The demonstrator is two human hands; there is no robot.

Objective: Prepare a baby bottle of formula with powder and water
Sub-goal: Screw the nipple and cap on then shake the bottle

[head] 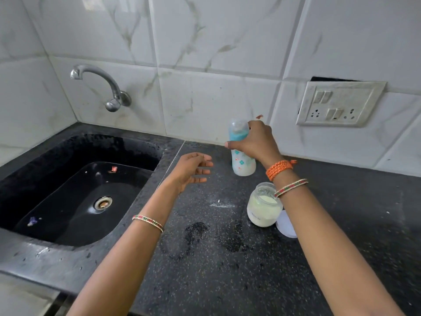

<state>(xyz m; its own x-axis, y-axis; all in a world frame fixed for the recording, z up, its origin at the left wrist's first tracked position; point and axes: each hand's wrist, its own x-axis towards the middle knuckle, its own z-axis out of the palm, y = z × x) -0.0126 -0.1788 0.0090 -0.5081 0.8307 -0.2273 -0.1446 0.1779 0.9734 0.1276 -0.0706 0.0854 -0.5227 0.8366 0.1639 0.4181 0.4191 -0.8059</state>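
Observation:
A baby bottle (242, 164) with a clear cap, a teal collar and a flower print stands upright on the black counter (205, 258) near the back wall. My right hand (255, 141) is wrapped around its upper part. My left hand (193, 169) hovers open to the left of the bottle, palm turned right, holding nothing. An open glass jar of white formula powder (263, 207) stands in front of the bottle, beside my right forearm. Its pale lid (284, 224) lies flat just right of the jar, partly hidden by my arm.
A black sink (75, 190) with small scraps in it fills the left side, under a wall-mounted metal tap (107, 87). Some spilled powder (221, 205) and wet patches (196, 231) mark the counter. A switch and socket plate (337, 103) is on the tiled wall at right.

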